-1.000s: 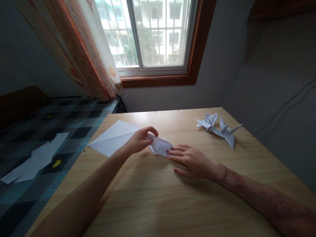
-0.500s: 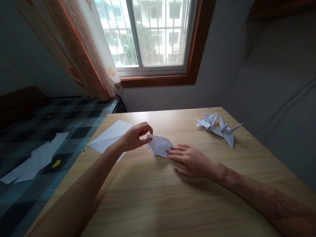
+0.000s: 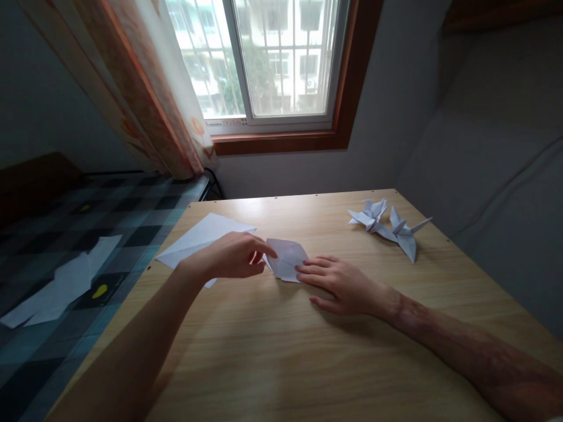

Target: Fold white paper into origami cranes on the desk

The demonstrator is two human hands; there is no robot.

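Note:
A small folded white paper lies on the table with creases showing on its upper face. My left hand is at its left edge, the index fingertip over the paper and the other fingers curled in beside it. Part of that edge is hidden by the fingers. On the right, my right hand lies flat and open, its fingertips pressing the paper's right side down. Partly beneath my left wrist is a larger white sheet with a diagonal crease.
Two folded paper cranes sit at the far right of the wooden table. To the left is a bed with a checked cover, where cut white paper lies. A window and a curtain stand behind.
My left hand has turned palm down, and its index finger has moved right onto the paper. The paper's left side has opened out flatter. My right hand stays in place.

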